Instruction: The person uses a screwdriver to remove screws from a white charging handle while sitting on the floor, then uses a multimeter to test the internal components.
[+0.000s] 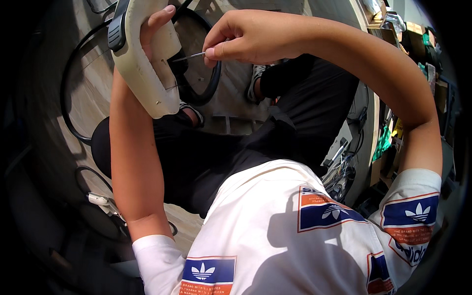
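My left hand (152,27) is raised at the upper left and grips a cream-coloured plastic casing (145,73) with a dark grey part (117,29) along its upper edge. My right hand (246,37) pinches a thin metal tool (189,56) between thumb and fingers. The tool's tip points left and reaches into the casing's side. Both forearms rise from below, over my lap in dark trousers and a white printed shirt.
Black cables (73,88) loop over the wooden floor behind the casing. A white plug with a cord (98,199) lies at the lower left. A wooden table edge (376,105) with wires and cluttered boxes (413,39) runs along the right.
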Motion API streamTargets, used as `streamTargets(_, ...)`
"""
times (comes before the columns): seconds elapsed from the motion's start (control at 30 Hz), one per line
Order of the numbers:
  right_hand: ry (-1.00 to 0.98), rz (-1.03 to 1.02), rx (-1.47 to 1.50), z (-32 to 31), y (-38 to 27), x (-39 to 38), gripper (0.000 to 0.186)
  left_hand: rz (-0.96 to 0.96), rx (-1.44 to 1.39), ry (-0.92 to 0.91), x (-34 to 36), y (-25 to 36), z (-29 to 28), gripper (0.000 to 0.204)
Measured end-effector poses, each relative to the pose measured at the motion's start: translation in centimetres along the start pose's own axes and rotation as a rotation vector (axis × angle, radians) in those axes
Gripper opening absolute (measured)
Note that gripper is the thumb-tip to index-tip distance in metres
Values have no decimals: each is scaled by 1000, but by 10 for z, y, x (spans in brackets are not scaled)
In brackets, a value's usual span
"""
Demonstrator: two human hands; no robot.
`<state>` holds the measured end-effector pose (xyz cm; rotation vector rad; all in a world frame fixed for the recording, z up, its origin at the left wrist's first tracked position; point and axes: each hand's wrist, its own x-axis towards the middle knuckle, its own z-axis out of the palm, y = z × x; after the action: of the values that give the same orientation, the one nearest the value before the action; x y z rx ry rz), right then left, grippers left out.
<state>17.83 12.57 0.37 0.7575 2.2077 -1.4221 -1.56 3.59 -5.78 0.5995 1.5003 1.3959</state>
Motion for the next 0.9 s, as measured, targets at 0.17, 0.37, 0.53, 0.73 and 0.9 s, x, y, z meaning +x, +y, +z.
streamTargets(0.17,-171,191,569,7,-8,-20,35,30,-39,-41,-13,12,3,49)
streamTargets(0.37,107,-121,224,7,7,-25,27,54,-93,-79,-11,16,0,46)
streamTargets(0.53,457,-507,-607,9,12,-46,18,44,-107,-90,-12,26,-6,52)
streamTargets(0.73,610,-553,-876,15,8,-39,18,42,-68,-17,-18,30,5,55)
streamTargets(0.9,613,-519,-934,17,12,-41,23,41,-81,-58,-18,30,2,56)
